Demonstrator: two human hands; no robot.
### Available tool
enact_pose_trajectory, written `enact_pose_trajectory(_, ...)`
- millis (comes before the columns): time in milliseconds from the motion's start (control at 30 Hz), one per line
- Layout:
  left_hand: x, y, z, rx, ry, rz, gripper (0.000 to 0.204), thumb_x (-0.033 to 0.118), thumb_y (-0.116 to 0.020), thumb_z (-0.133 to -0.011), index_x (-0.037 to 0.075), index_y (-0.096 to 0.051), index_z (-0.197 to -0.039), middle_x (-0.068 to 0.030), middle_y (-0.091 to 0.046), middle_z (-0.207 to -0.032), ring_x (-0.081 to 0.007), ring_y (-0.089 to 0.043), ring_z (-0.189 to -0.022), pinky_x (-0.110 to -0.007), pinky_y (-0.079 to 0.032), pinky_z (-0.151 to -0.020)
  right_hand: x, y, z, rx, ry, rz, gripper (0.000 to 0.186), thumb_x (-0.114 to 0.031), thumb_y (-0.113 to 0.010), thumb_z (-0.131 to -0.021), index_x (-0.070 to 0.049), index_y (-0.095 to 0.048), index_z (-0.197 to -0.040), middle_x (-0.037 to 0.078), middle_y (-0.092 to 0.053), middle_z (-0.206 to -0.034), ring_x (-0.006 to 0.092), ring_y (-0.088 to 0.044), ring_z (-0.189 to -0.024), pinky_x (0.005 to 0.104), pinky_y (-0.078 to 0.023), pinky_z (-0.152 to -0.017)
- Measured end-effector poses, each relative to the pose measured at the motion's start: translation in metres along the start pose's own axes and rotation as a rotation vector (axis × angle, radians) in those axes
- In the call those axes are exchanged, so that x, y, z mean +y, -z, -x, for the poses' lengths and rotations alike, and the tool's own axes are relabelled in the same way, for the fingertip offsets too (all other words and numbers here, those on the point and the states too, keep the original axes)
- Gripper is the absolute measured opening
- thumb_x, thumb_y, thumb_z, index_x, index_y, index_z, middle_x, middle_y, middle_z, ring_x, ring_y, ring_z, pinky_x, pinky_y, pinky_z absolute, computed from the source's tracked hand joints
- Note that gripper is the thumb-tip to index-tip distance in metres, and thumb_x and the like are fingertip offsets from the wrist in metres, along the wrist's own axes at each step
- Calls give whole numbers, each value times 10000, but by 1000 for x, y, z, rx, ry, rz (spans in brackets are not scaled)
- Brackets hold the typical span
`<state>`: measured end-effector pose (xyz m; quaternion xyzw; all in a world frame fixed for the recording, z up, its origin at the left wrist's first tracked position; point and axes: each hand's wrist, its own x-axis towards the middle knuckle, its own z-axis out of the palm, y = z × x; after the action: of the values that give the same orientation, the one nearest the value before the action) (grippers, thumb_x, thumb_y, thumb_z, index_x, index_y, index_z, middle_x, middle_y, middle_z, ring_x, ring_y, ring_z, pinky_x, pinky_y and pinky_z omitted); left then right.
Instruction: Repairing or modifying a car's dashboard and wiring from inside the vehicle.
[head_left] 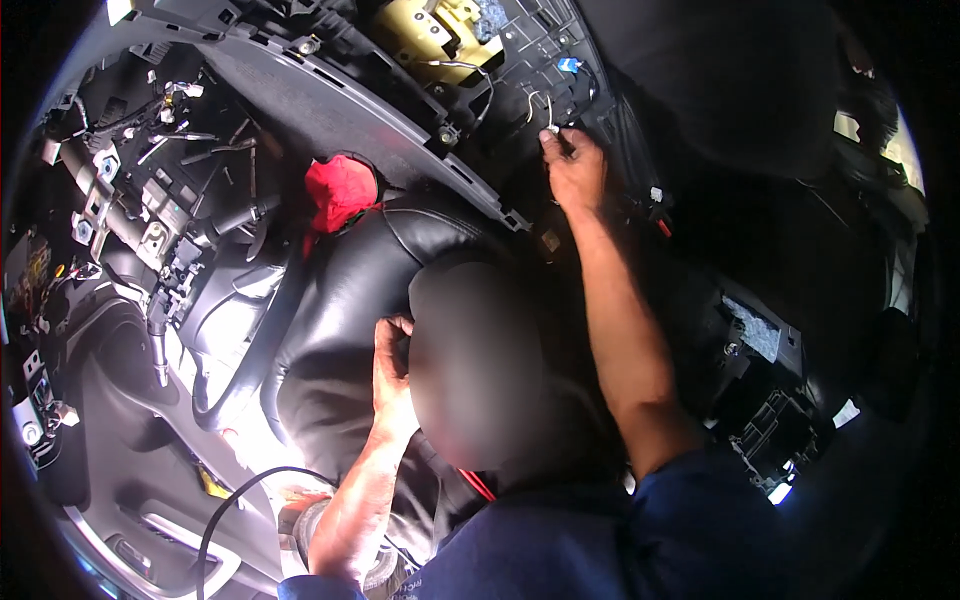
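Observation:
My right hand [576, 172] reaches up to the back of a dark plastic trim panel [420, 120]. Its thumb and fingers pinch a small white connector [552, 129] at the end of thin pale wires [533, 105]. A blue connector [570, 65] and a yellowish plate [430, 35] sit on the panel above that hand. Lower down, my left hand [392, 375] has bent fingers against a dark, blurred rounded shape [475, 350] over the black leather seat [335, 300]. The blur hides what those fingers hold, if anything.
At left are stripped dashboard parts with metal brackets [155, 235] and loose wiring. A red cloth-like item [340, 190] lies by the seat. The door panel [110, 400] stands at lower left, with a black cable [220, 510] curving near it. Dark plastic parts [775, 435] lie at right.

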<state>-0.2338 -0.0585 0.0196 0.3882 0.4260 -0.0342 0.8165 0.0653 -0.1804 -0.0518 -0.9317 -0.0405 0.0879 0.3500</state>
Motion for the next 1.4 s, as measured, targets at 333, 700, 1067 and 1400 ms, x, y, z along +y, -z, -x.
enact_pose_trajectory(333, 6, 1, 0, -2, 6, -60, 416, -116, -470, -636, 64, -413, -1007, -59, -446, -960, -116, -439, -840, -207, -363, -715, 6, 16, -26, -407, 54, 160, 433, -414, -556, -907, 13, -625, -876, 128, -600, -717, 219, -555, -688, 362, -439, -682)
enact_pose_trajectory(700, 5, 1, 2, -5, 10, 28, 406, -136, -435, -663, 79, -398, -1005, -21, -436, -831, -53, -385, -548, -211, -292, -482, 22, 33, 33, -330, -279, -324, 454, -467, -598, -916, -49, -689, -1072, -27, -551, -828, 54, -474, -746, 244, -526, -601)
enact_pose_trajectory(1067, 13, -5, 1, -1, 21, 37, 417, -148, -440, -654, 84, -408, -999, -3, -440, -814, -56, -405, -576, -208, -309, -493, 15, -8, 48, -214, -360, -763, 136, -104, -701, -872, -50, -669, -992, 12, -661, -882, 123, -629, -800, 280, -531, -696)
enact_pose_trajectory(1400, 14, -7, 1, 15, 13, 80, 427, -169, -435, -652, 82, -404, -997, 1, -436, -809, -51, -392, -567, -205, -295, -486, 9, -19, 42, -141, -419, -555, 122, -116, -704, -866, -21, -671, -935, 27, -653, -801, 104, -579, -637, 250, -450, -560)
